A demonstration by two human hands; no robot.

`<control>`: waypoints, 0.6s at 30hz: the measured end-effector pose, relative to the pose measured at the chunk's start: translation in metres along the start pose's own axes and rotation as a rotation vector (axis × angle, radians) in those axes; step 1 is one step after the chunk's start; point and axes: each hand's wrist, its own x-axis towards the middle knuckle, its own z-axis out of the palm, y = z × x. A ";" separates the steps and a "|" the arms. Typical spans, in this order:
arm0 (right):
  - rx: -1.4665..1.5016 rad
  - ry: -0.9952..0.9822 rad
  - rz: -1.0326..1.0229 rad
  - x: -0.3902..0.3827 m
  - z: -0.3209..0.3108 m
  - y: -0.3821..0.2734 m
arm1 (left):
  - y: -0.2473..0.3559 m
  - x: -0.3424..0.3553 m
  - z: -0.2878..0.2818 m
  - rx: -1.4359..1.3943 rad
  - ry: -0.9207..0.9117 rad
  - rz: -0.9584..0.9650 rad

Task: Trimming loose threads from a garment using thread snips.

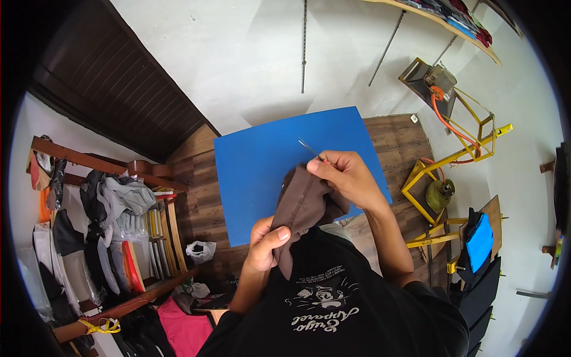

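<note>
Right hand (344,174), turned inward, pinches brown cloth (304,202); left hand (262,245) clasps it.

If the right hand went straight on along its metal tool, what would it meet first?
Likely the blue tabletop, seen beyond the metal tool; depth is unclear, so the right hand might pass over it.

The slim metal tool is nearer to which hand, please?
Right: the right hand holds the slim metal tool; the left hand is farther, to its lower left, gripping the brown cloth.
</note>
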 end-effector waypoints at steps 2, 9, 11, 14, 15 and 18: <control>0.103 0.009 -0.057 0.002 -0.002 -0.005 | 0.001 -0.001 0.001 0.004 -0.007 0.004; -0.047 0.146 -0.184 0.021 -0.001 -0.008 | 0.003 -0.004 0.003 -0.028 -0.007 0.007; -0.144 0.192 -0.217 0.029 0.006 -0.003 | 0.002 -0.002 0.004 -0.080 -0.006 0.015; -0.363 0.342 -0.325 0.027 0.010 -0.001 | 0.001 0.002 0.007 -0.290 0.109 0.062; -0.481 0.445 -0.422 0.024 0.011 -0.002 | 0.002 0.004 0.007 -0.283 0.105 0.078; -0.443 0.300 -0.352 0.003 0.016 -0.004 | 0.006 0.003 0.007 -0.363 0.106 0.089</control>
